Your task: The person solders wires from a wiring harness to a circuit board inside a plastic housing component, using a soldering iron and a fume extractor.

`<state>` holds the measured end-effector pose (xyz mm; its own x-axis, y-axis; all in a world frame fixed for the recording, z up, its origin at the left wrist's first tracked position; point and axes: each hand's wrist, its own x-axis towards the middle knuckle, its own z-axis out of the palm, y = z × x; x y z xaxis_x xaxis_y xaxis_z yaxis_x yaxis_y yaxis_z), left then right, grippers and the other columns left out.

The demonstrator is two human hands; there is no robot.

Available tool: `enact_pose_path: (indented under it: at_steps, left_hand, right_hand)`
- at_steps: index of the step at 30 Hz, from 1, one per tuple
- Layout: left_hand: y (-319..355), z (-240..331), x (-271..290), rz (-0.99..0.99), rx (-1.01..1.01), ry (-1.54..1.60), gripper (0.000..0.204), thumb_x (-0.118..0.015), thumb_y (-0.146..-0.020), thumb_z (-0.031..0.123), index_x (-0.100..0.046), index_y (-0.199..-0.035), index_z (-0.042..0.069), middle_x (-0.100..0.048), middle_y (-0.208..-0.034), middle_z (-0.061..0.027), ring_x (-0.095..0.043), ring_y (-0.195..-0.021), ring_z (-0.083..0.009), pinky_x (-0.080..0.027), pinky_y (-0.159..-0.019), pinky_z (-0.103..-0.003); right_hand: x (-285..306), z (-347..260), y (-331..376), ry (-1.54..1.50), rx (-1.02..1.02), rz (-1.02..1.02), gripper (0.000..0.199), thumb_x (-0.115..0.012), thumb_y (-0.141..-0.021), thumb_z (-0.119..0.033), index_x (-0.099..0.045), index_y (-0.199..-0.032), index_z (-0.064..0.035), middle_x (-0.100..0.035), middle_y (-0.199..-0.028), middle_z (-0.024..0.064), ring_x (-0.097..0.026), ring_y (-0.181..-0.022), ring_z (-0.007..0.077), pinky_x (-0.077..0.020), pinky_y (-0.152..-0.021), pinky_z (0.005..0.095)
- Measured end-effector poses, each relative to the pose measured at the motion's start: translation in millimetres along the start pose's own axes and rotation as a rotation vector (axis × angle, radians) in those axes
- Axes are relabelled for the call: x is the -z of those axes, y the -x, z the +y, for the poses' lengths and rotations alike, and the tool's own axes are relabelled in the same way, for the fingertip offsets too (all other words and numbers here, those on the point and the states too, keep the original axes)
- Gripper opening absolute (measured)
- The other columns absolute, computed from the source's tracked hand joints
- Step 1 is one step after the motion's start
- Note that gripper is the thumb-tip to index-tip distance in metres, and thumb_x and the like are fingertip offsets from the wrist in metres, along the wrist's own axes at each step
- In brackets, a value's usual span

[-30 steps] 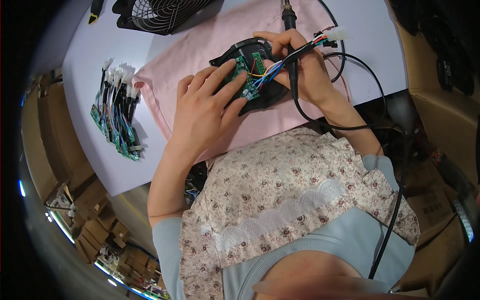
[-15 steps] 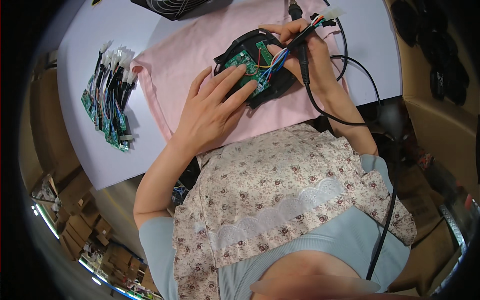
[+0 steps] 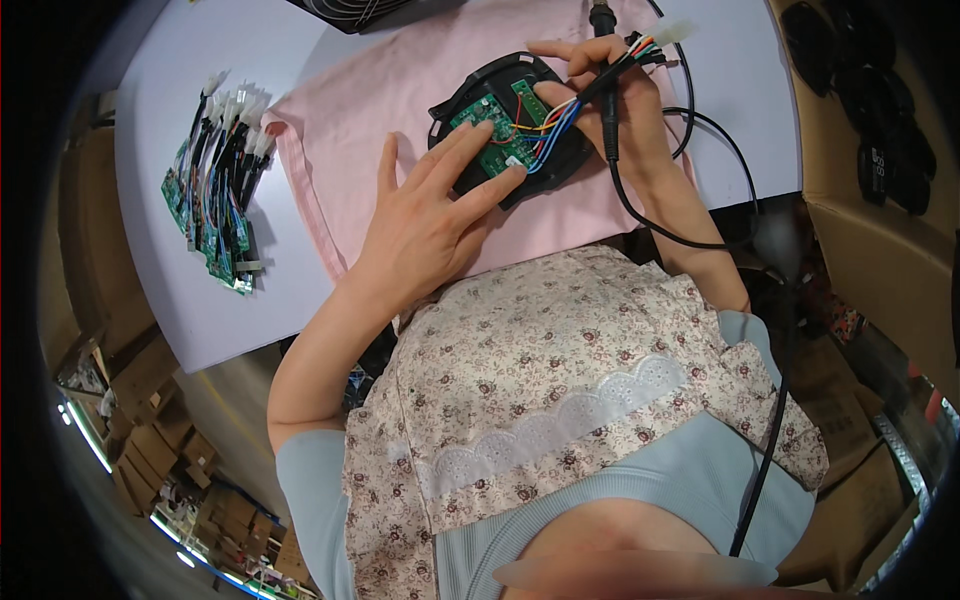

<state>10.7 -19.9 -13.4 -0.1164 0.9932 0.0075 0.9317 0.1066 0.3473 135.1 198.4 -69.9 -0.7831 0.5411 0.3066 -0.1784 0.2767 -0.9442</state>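
Left hand [image 3: 430, 215] presses flat on the green board [image 3: 497, 143] while the right hand [image 3: 610, 110], at two o'clock, seemingly pinches the wire bundle [image 3: 600, 85]; tugging could snap solder joints.

Your left hand [image 3: 425, 215] covers the lower left part of the green circuit board [image 3: 497, 135], so you cannot see what lies under the fingers. Your right hand [image 3: 610, 100] hides the right side of the black housing [image 3: 470, 95]. The tool [image 3: 602, 18] in it is cut off by the top edge, as is the fan [image 3: 365, 10]. The boards in the pile [image 3: 215, 200] are too small to count.
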Motion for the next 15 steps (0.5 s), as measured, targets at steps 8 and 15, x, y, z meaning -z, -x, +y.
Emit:
enact_pose_path:
  at_steps: [8, 15]
  left_hand:
    - [0.4, -1.6, 0.6, 0.01, -0.018, -0.022, 0.049, -0.076, -0.086, 0.024, -0.066, -0.133, 0.031, -0.051, -0.154, -0.0073, -0.05, -0.141, -0.0269, -0.024, -0.116, -0.065]
    - [1.7, 0.3, -2.2, 0.065, -0.01, -0.044, 0.044, -0.078, -0.085, 0.028, -0.067, -0.128, 0.031, -0.053, -0.151, -0.0062, -0.051, -0.14, -0.025, -0.024, -0.116, -0.067]
  right_hand:
    - [57.5, 7.2, 5.3, -0.377, -0.063, 0.171, 0.02, -0.056, -0.102, -0.007, -0.059, -0.119, 0.0042, -0.058, -0.138, 0.0336, -0.072, -0.082, 0.0181, -0.0596, -0.078, 0.0271]
    - [95.4, -51.1, 6.4, 0.521, 0.418, 0.521, 0.035, -0.036, -0.114, -0.032, -0.046, -0.116, 0.0024, -0.075, -0.101, 0.026, -0.071, -0.066, 0.0203, -0.0544, -0.062, 0.0274]
